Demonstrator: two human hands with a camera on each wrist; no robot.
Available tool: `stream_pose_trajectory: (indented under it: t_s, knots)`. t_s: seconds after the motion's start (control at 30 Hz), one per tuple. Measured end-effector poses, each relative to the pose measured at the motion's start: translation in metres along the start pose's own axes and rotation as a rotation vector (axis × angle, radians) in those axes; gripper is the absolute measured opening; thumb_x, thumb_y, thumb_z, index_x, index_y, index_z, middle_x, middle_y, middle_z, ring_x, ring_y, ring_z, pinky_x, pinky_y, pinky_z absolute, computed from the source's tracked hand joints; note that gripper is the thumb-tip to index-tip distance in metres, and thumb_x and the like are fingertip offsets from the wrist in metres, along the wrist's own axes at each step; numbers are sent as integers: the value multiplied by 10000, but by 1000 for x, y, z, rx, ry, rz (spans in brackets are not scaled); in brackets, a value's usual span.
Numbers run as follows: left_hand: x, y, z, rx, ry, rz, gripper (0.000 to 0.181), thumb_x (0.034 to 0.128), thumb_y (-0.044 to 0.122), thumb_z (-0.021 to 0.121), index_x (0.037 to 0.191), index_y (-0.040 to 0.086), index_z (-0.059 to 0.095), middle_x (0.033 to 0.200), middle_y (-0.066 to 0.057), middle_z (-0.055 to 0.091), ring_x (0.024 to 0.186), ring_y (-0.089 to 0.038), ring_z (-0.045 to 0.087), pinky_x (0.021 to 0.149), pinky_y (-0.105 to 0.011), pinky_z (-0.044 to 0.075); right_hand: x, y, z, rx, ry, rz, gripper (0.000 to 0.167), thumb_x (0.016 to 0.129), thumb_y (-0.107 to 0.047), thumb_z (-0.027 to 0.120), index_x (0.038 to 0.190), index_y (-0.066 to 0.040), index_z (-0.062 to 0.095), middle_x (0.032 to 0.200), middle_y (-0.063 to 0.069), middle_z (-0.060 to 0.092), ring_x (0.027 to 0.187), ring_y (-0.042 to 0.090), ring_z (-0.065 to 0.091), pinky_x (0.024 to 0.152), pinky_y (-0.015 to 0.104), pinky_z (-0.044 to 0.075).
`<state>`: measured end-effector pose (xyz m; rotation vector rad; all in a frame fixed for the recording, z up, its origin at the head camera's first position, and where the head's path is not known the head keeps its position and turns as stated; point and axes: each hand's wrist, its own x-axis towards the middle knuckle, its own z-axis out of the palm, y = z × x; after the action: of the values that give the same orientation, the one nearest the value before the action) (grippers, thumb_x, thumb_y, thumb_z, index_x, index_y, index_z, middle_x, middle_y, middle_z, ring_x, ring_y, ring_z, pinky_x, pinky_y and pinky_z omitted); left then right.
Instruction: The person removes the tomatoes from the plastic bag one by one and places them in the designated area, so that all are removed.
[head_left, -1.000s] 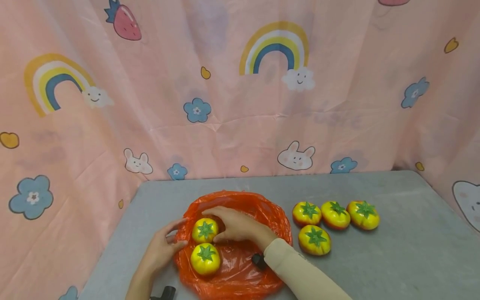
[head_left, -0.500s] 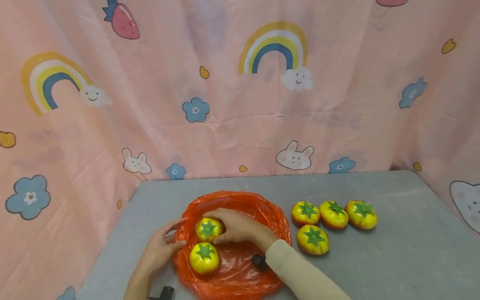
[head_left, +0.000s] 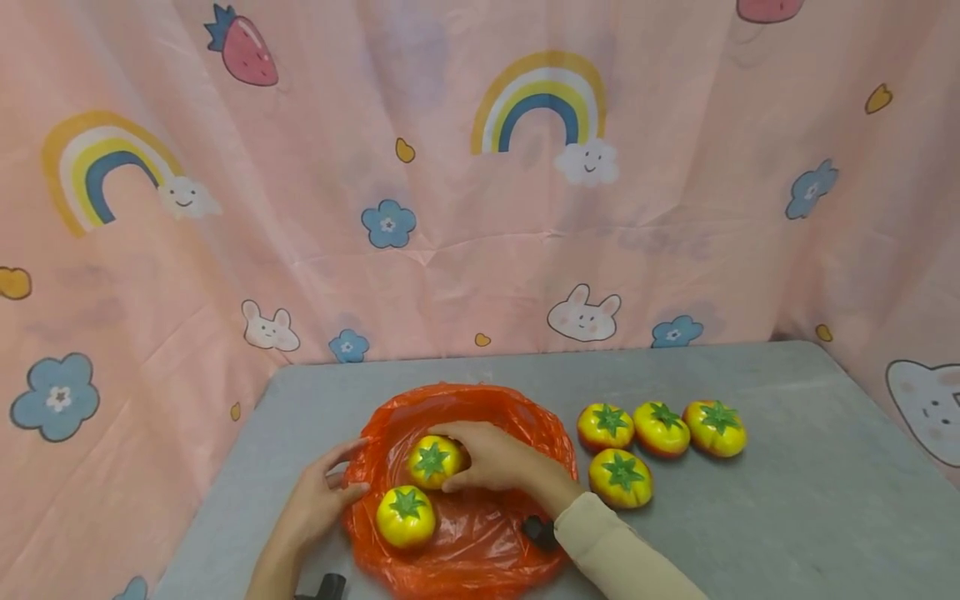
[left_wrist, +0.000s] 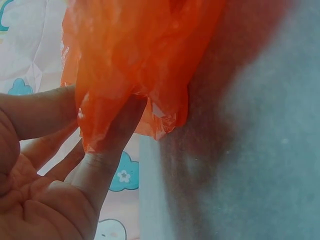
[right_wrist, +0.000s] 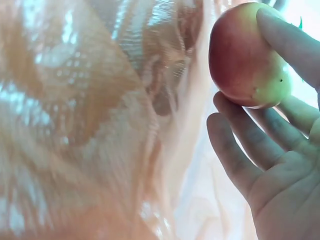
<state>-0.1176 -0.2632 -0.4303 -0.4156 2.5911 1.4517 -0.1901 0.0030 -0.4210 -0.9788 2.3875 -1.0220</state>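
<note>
An orange plastic bag (head_left: 483, 537) lies spread open on the grey table. Its left rim is pinched by my left hand (head_left: 318, 500); in the left wrist view the thin plastic (left_wrist: 135, 50) hangs over the fingers. Inside the bag my right hand (head_left: 491, 457) grips a yellow-and-red tomato (head_left: 432, 462) with a green star-shaped top. Seen from the right wrist, the thumb and fingers hold that tomato (right_wrist: 245, 60) by its sides. A second tomato (head_left: 406, 517) sits in the bag just in front of it, untouched.
Right of the bag, three tomatoes stand in a row, the middle one (head_left: 662, 430) between two others, and one more tomato (head_left: 621, 479) is nearer me. A pink patterned curtain (head_left: 450, 292) hangs behind the table (head_left: 787, 500).
My right hand has moved to the right inside the bag, carrying the tomato away from the left rim. My left hand keeps its place at the rim. The head view has shifted slightly.
</note>
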Motion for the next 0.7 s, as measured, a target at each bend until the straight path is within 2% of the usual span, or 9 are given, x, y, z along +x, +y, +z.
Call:
stream_pose_trajectory:
  t_s: [0.2,0.43,0.7]
  knots:
    - [-1,0,-1,-7,-3,23,606,876,-16,703,1417,208,548,1444,-182,508,1108,-289,671,817,-397,624,-12,-6,-7,-24,22,68,703,828,-402,799,1448,-256,501,1370,-99,593,1218,95,558,1086,399,498]
    - [0,-1,0,-11,-12,36,609,880,-31,690,1428,183,535,1458,-197,496,1179,-358,645,836,-412,620,-28,-11,-15,-30,50,68,728,842,-435,777,1470,-224,476,1417,-54,571,1281,149,541,1112,445,471]
    - [-1,-1,1,-16,-4,22,609,879,-45,682,1418,205,545,1467,-172,497,1176,-336,647,844,-403,620,-44,-18,-22,-47,81,84,747,848,-498,748,1482,-225,465,1443,-47,556,1309,168,535,1114,468,465]
